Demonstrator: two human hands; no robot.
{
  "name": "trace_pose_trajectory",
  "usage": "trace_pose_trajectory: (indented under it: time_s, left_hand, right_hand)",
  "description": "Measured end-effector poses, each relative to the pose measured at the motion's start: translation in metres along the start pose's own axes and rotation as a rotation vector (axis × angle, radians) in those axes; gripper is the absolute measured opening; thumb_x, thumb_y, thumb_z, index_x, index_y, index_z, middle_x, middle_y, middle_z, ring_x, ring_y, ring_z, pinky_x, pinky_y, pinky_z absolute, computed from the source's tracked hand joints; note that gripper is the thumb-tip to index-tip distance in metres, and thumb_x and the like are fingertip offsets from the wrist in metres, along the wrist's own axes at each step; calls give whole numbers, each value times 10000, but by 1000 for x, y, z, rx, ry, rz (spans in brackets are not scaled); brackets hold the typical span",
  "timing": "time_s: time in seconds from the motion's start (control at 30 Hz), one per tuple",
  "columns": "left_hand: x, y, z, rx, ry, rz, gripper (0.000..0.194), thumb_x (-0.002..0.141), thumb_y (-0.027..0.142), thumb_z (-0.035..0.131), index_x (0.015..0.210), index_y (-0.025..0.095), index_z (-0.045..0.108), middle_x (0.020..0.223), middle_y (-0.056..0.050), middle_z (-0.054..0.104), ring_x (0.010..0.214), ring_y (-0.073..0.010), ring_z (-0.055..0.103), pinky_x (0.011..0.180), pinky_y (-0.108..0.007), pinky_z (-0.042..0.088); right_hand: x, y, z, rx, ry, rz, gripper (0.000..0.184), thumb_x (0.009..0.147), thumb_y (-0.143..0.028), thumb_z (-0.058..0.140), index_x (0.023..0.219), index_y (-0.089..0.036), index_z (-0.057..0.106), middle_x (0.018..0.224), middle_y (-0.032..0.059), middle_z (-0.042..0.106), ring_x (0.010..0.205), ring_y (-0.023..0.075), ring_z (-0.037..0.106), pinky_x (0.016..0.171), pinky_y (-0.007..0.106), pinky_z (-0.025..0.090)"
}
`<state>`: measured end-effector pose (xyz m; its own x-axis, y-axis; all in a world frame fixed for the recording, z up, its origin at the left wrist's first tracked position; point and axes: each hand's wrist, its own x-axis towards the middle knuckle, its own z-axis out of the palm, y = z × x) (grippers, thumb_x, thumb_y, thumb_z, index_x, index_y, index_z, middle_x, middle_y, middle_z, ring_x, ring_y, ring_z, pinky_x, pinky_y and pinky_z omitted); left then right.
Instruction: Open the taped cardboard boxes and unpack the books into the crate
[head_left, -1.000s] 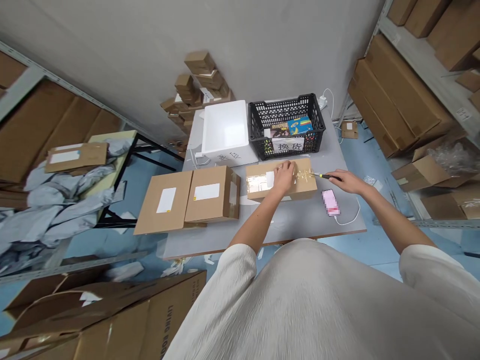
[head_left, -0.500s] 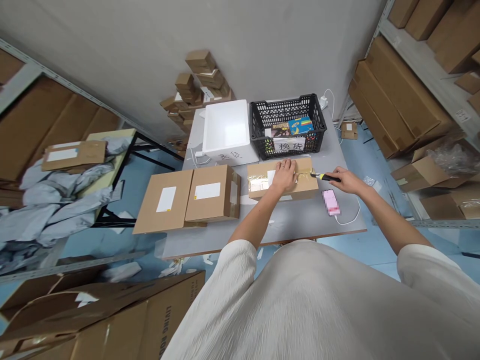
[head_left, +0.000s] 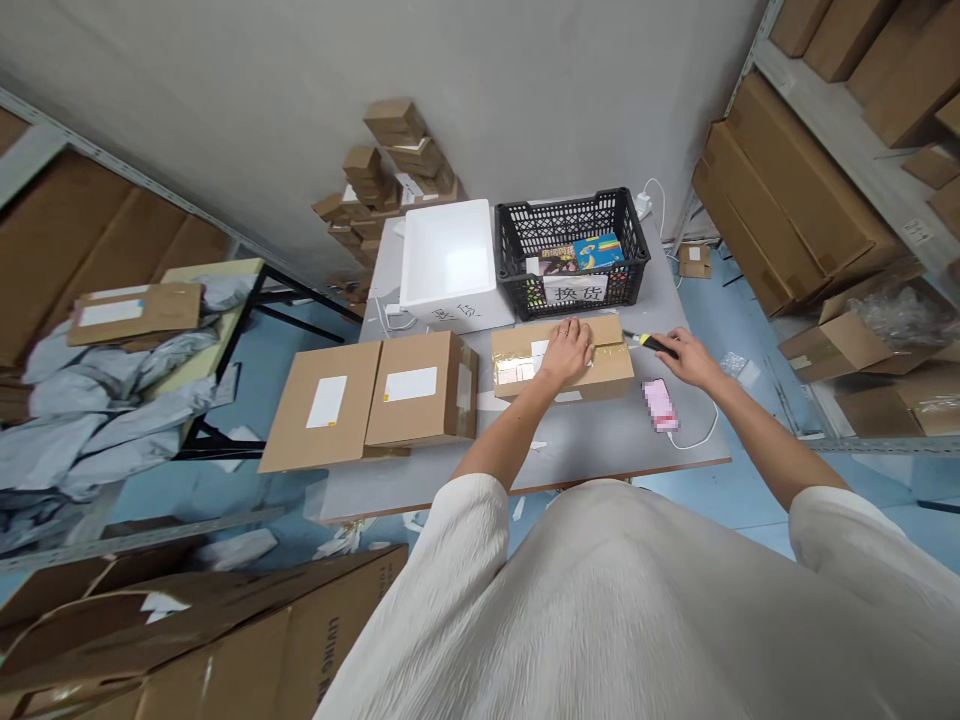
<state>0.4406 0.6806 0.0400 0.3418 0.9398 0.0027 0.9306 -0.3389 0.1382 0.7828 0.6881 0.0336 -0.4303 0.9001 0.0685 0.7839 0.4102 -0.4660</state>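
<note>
A long taped cardboard box [head_left: 611, 372] lies on the grey table [head_left: 577, 440], with a white label and shiny tape on its top. My left hand [head_left: 568, 348] rests flat on the top of this box, fingers stretched out. Beside the box's right end, my right hand [head_left: 684, 358] is closed around the black and yellow handle of a utility knife [head_left: 651, 345]. The blade points left, close to the box's right edge; whether it touches the cardboard I cannot tell. Just below the knife lies a phone [head_left: 660, 405] with a white cable plugged in.
Behind the box stand a black plastic crate [head_left: 574, 250] holding colourful packages and a white foam box [head_left: 450, 265]. To the left are two labelled cartons [head_left: 412, 390] [head_left: 322, 405]. Stacked small boxes [head_left: 397, 165] rise by the wall. Shelves with large cartons [head_left: 795, 200] flank the right.
The knife has moved from the tape seam on top of the box to just past its right end. My left hand stays on the box. The view has shifted slightly.
</note>
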Motion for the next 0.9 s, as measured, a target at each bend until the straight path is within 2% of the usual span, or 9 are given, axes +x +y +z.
trace_pose_trajectory:
  time_s: [0.13, 0.23, 0.33, 0.43, 0.63, 0.7, 0.77, 0.83, 0.9]
  left_hand:
    - [-1, 1, 5, -44, 14, -18, 594, 1112, 364, 423, 1636, 97, 506, 1787, -264, 430, 1691, -403, 364, 1350, -597, 300]
    - [-1, -1, 8, -94, 23, -31, 574, 1116, 381, 432, 1604, 95, 535, 1798, -255, 415, 1709, -384, 340, 1379, -584, 282]
    - [-6, -10, 9, -157, 23, 3, 542, 1133, 401, 429, 1575, 121, 572, 1815, -215, 401, 1728, -335, 312, 1412, -541, 257]
    - [-19, -22, 7, -180, 16, 37, 587, 1137, 445, 454, 1642, 159, 538, 1846, -176, 363, 1749, -308, 270, 1432, -526, 218]
    - [-55, -30, 0, -153, -3, -39, 665, 1137, 483, 464, 1748, 222, 450, 1880, -151, 300, 1775, -347, 183, 1426, -615, 132]
    - [-69, -26, -3, -143, 30, -107, 625, 1141, 433, 461, 1723, 207, 487, 1862, -170, 334, 1755, -356, 240, 1409, -614, 174]
    - [-84, -22, -4, -137, 71, -189, 580, 1142, 405, 461, 1680, 203, 540, 1821, -186, 403, 1696, -366, 353, 1368, -593, 274]
    - [-100, -18, -5, -137, 74, -235, 574, 1127, 474, 518, 1642, 229, 583, 1771, -184, 469, 1611, -392, 454, 1301, -575, 373]
    - [-112, -16, -5, -123, 42, -207, 611, 1086, 536, 608, 1633, 264, 589, 1750, -172, 493, 1558, -416, 496, 1270, -578, 400]
  right_hand:
    - [7, 9, -8, 25, 31, 46, 584, 1046, -480, 590, 1561, -228, 706, 1290, 169, 690, 1190, 382, 694, 1081, 523, 580]
    - [16, 3, -3, 72, 27, 51, 585, 1015, -490, 635, 1517, -204, 727, 1273, 172, 702, 1225, 397, 683, 1106, 534, 566]
    - [29, -12, 8, 139, 42, 34, 539, 1008, -498, 650, 1451, -211, 758, 1251, 159, 721, 1224, 388, 682, 1128, 540, 553]
    - [46, -32, 18, 186, 45, -8, 536, 1009, -498, 643, 1442, -200, 753, 1296, 163, 727, 1237, 380, 685, 1142, 541, 544]
    - [87, -72, 34, 100, -48, -136, 512, 997, -474, 643, 1407, -190, 757, 1516, 190, 702, 1419, 429, 614, 1199, 603, 483]
    - [98, -81, 37, 43, -101, -141, 512, 1001, -457, 635, 1421, -188, 746, 1488, 192, 733, 1390, 440, 635, 1175, 624, 487]
    - [107, -86, 38, -6, -143, -132, 520, 1011, -436, 619, 1451, -183, 729, 1464, 190, 755, 1351, 438, 664, 1149, 616, 502]
    - [113, -87, 36, -46, -176, -121, 531, 1020, -421, 606, 1481, -182, 713, 1476, 183, 757, 1345, 434, 677, 1134, 594, 516]
    - [118, -87, 32, -80, -204, -112, 538, 1028, -415, 599, 1504, -189, 704, 1479, 172, 761, 1339, 427, 688, 1128, 569, 526]
